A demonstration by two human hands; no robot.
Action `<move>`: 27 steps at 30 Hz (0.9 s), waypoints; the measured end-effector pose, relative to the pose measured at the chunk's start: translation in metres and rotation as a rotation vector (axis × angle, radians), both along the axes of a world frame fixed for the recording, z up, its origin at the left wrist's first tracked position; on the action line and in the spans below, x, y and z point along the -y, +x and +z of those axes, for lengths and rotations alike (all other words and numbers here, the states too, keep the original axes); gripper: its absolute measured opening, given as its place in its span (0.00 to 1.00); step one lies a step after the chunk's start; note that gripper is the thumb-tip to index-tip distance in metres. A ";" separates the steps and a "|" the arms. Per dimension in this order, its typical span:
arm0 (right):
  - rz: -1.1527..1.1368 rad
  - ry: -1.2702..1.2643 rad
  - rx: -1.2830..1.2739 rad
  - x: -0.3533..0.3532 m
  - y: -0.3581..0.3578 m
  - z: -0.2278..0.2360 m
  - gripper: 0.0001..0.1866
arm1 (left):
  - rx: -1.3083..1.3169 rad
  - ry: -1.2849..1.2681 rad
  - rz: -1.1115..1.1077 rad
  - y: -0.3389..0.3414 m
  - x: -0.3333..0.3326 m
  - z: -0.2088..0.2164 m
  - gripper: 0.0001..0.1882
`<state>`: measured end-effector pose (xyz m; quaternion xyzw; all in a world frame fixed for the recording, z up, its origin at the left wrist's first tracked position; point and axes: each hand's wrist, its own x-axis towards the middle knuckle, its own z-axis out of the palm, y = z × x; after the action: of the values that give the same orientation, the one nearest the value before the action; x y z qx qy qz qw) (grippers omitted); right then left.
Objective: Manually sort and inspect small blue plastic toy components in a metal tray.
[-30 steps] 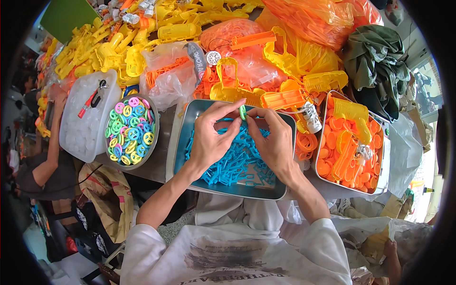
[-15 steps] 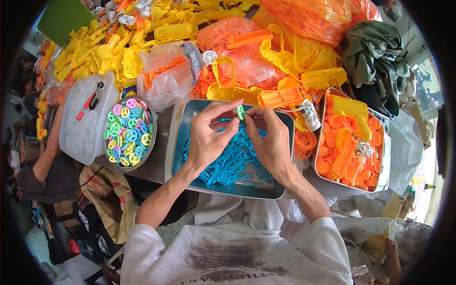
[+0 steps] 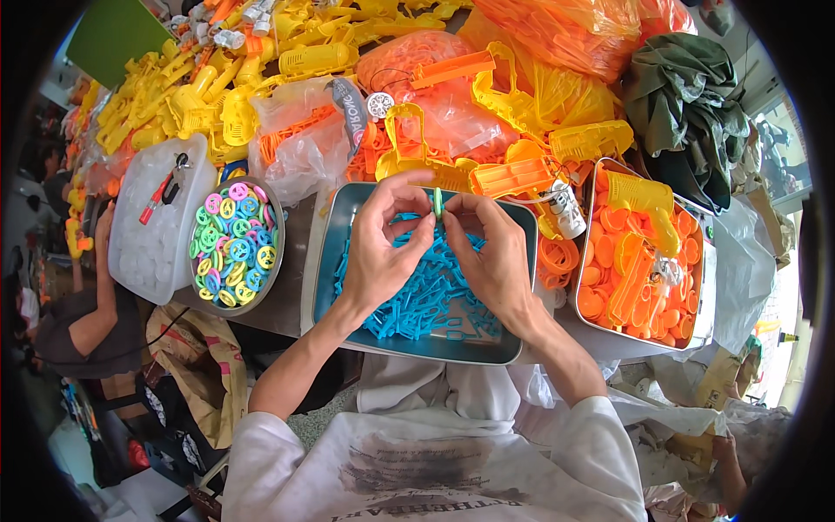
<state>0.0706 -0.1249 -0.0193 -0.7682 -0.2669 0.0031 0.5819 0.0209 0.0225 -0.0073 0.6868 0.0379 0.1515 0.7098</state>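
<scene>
Both hands up over the metal tray (image 3: pixel 323 261) of blue plastic pieces (image 3: pixel 426 296), left hand (image 3: pixel 383 244) and right hand (image 3: pixel 496 257) pinching one small green ring (image 3: pixel 438 203) between fingertips.

A clear plastic bag (image 3: pixel 296 143) of orange parts lay at the far left of the blue tray, crumpled and glossy, and a narrow grey label strip (image 3: pixel 350 113) with pale lettering hung across its right edge. Just right of that strip sat a small round white tag (image 3: pixel 380 105). Farther right, a translucent orange bag (image 3: pixel 435 91) bulged under yellow and orange pieces. At the far edge a larger orange bag (image 3: pixel 565 26) was heaped, shiny and creased. Near the left, below the table edge, stood a tan paper sack (image 3: pixel 204 365) with pink markings. No screens showed.
</scene>
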 end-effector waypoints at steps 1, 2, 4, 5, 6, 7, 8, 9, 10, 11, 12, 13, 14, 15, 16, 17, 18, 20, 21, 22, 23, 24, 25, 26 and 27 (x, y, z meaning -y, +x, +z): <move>0.000 -0.008 0.048 0.000 0.001 0.000 0.09 | 0.001 0.000 0.001 0.000 -0.002 -0.002 0.19; 0.000 -0.008 0.049 0.000 0.001 0.000 0.09 | -0.030 0.010 -0.035 0.000 -0.006 -0.006 0.20; 0.006 -0.030 0.129 0.000 0.001 0.001 0.11 | -0.062 0.020 -0.067 0.000 -0.009 -0.008 0.21; 0.010 -0.029 0.128 -0.001 0.001 0.001 0.11 | -0.065 0.020 -0.076 -0.001 -0.010 -0.007 0.21; 0.014 -0.035 0.152 -0.001 0.000 0.001 0.11 | -0.068 0.019 -0.086 -0.002 -0.011 -0.007 0.20; 0.014 -0.044 0.178 -0.001 0.000 0.001 0.11 | -0.067 0.018 -0.086 -0.002 -0.011 -0.007 0.20; 0.014 -0.045 0.179 -0.001 0.000 0.002 0.11 | -0.039 0.032 -0.075 -0.002 -0.010 -0.008 0.20; 0.006 -0.038 0.164 -0.001 -0.001 0.003 0.11 | -0.012 0.046 -0.063 -0.002 -0.009 -0.008 0.20; -0.003 -0.031 0.148 -0.001 -0.002 0.002 0.11 | -0.013 0.045 -0.064 -0.002 -0.007 -0.007 0.20; -0.004 -0.032 0.146 -0.001 -0.003 0.002 0.11 | -0.015 0.054 -0.043 -0.002 -0.005 -0.005 0.20; -0.018 -0.021 0.124 -0.001 -0.003 0.002 0.11 | -0.017 0.063 -0.023 -0.002 -0.003 -0.004 0.20; -0.028 -0.008 0.102 -0.002 -0.004 0.003 0.11 | -0.018 0.064 -0.021 -0.003 -0.002 -0.005 0.20; -0.027 -0.007 0.101 -0.002 -0.005 0.004 0.11 | -0.011 0.036 -0.019 -0.003 -0.001 -0.005 0.21; -0.029 0.002 0.065 -0.003 -0.006 0.005 0.10 | -0.004 0.009 -0.017 -0.003 0.000 -0.006 0.21; -0.033 0.009 0.029 -0.003 -0.006 0.006 0.10 | -0.006 0.009 -0.018 -0.003 0.001 -0.007 0.21; -0.034 0.009 0.028 -0.003 -0.006 0.007 0.10 | 0.019 0.018 -0.002 -0.003 0.002 -0.008 0.20; -0.024 0.025 -0.008 -0.003 -0.006 0.007 0.09 | 0.044 0.027 0.014 -0.003 0.003 -0.008 0.20; -0.017 0.041 -0.046 -0.002 -0.006 0.009 0.09 | 0.026 0.042 0.022 -0.002 0.003 -0.007 0.19; -0.005 0.052 -0.107 -0.002 -0.006 0.010 0.09 | 0.010 0.058 0.032 -0.002 0.004 -0.007 0.19; 0.007 0.064 -0.166 -0.002 -0.006 0.012 0.08 | 0.009 0.058 0.028 -0.003 0.003 -0.007 0.19; 0.003 0.065 -0.167 -0.001 -0.006 0.011 0.08 | 0.012 0.067 0.014 -0.003 0.003 -0.007 0.18; 0.007 0.066 -0.172 -0.001 -0.005 0.009 0.09 | 0.015 0.076 -0.001 -0.003 0.003 -0.008 0.18; 0.012 0.066 -0.176 -0.001 -0.004 0.007 0.09 | 0.015 0.077 -0.003 -0.003 0.002 -0.009 0.18; 0.010 0.067 -0.175 -0.001 -0.004 0.007 0.09 | 0.023 0.058 -0.011 -0.002 0.001 -0.012 0.18; 0.007 0.067 -0.159 -0.001 -0.003 0.006 0.10 | 0.030 0.040 -0.019 -0.001 0.001 -0.013 0.18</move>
<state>0.0674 -0.1238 -0.0130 -0.7447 -0.2226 0.0575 0.6265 0.0195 0.0217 -0.0199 0.6987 0.0178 0.1559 0.6980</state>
